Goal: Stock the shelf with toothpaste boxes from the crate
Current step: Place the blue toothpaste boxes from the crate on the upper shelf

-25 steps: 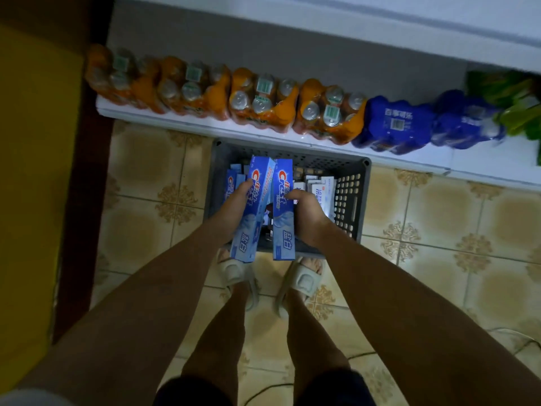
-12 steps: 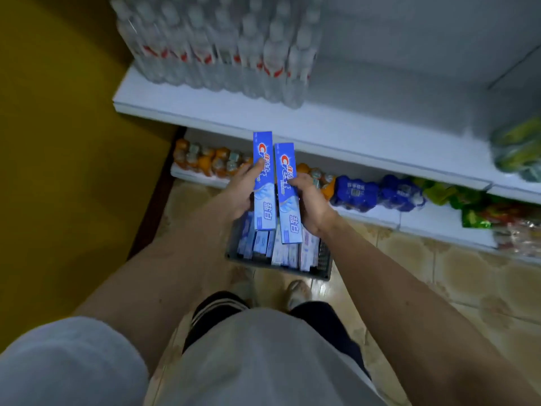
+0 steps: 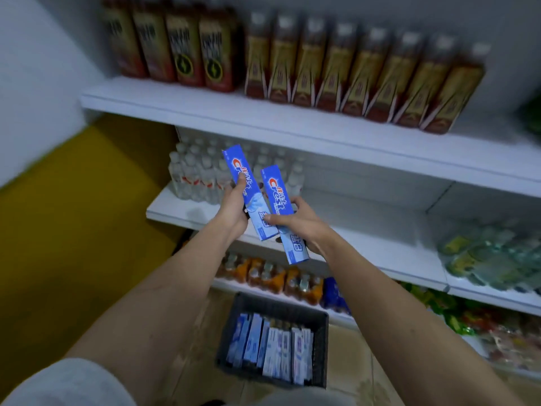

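My left hand (image 3: pixel 234 208) grips a blue toothpaste box (image 3: pixel 238 168) that tilts up and to the left. Beside it my right hand (image 3: pixel 304 222) grips a second blue toothpaste box (image 3: pixel 278 189), held slightly lower. Both boxes hover in front of the middle white shelf (image 3: pixel 366 224). On the floor below stands the dark plastic crate (image 3: pixel 281 306), with several blue and white toothpaste boxes (image 3: pixel 272 345) standing upright in it.
Water bottles (image 3: pixel 199 174) fill the middle shelf's left end; green packets (image 3: pixel 491 259) lie at its right. Brown and red drink bottles (image 3: pixel 336 63) line the upper shelf (image 3: pixel 263 112). Orange bottles (image 3: pixel 272 276) sit on the bottom shelf. A yellow wall (image 3: pixel 73 215) is at left.
I have stood up and the view has risen from the crate to the shelves. Both hands lifted the two boxes from the crate up to the middle shelf's height.
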### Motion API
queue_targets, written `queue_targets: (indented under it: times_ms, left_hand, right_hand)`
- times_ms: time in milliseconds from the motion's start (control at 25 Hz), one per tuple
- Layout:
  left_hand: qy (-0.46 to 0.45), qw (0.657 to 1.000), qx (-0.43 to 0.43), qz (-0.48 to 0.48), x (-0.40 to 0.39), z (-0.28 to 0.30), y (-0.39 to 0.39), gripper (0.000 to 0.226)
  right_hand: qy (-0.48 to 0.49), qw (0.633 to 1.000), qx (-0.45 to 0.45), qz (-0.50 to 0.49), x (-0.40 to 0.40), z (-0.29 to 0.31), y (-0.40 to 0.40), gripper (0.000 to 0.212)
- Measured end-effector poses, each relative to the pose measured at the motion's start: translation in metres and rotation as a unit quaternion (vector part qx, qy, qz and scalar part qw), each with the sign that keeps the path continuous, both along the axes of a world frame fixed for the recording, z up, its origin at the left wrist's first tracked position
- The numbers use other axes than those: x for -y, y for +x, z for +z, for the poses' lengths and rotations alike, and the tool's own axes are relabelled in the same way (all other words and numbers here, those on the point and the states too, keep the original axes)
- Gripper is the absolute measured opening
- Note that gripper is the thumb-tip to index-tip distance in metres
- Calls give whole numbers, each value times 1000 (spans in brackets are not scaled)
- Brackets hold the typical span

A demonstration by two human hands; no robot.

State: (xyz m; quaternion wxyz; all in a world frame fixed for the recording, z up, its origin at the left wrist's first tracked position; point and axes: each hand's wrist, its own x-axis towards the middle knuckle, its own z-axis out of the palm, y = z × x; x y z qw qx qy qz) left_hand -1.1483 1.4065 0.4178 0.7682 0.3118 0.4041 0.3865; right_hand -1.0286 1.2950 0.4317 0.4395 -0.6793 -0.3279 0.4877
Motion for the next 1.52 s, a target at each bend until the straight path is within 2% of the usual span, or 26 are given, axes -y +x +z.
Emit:
queue_targets:
  times_ms: [80,240,360,400,440,480,520,560,640,680,720,840,960,1120,1240,1280,1400,1520]
  left_hand:
    - [0,999,32,-8,-6,21,-14,51]
    - [63,997,12,-48,-29,71,-62,49]
    - [157,988,-6,-16,-65,132,-114,58]
    - [216,975,-50,-31,-75,154,-130,58]
    - [300,942,-133,-69,-86,172,-144,52]
    - [390,883,-225,-129,-95,191,-158,43]
    - [460,810,-306,-195,-101,208,-168,37]
    - [502,737,-370,-258,-105,225,-176,36]
    - [525,628,-455,-351,-109,251,-185,53]
    - [524,595,-478,-378,-110,260,-187,62]
    - [525,576,-490,-391,-111,265,-188,67]
    - [546,545,-496,-399,-113,271,-182,60]
    - [566,542,-479,-395,-122,302,-180,45]
    - [594,579,-453,-326,-143,377,-188,29]
    - [580,627,-443,-272,-154,433,-194,49]
    - [572,634,-454,-255,-158,450,-193,56]
    - [558,634,-494,-209,-162,482,-191,59]
    - [566,622,-510,-179,-164,494,-183,105]
  right_hand:
    - [27,999,24,19,-10,22,-15,65]
    - [70,987,117,81,-30,78,-42,61]
    - [78,960,228,140,-41,127,-56,57]
    - [74,948,264,159,-44,142,-60,56]
    - [73,937,294,175,-47,156,-64,55]
    - [73,924,324,189,-49,169,-69,55]
    - [73,911,352,201,-51,181,-73,55]
    - [72,900,374,212,-53,193,-75,55]
    - [72,893,386,220,-54,214,-79,56]
    - [76,891,389,219,-55,225,-81,56]
    - [79,887,397,221,-55,234,-84,56]
    - [79,871,422,237,-58,255,-90,55]
    - [110,868,439,206,-60,279,-92,53]
    - [197,853,471,109,-63,351,-72,53]
    - [195,840,501,70,-69,408,-49,46]
    - [185,839,509,56,-74,425,-38,45]
    - [157,849,504,27,-87,460,-12,43]
    - [169,842,512,26,-95,478,6,43]
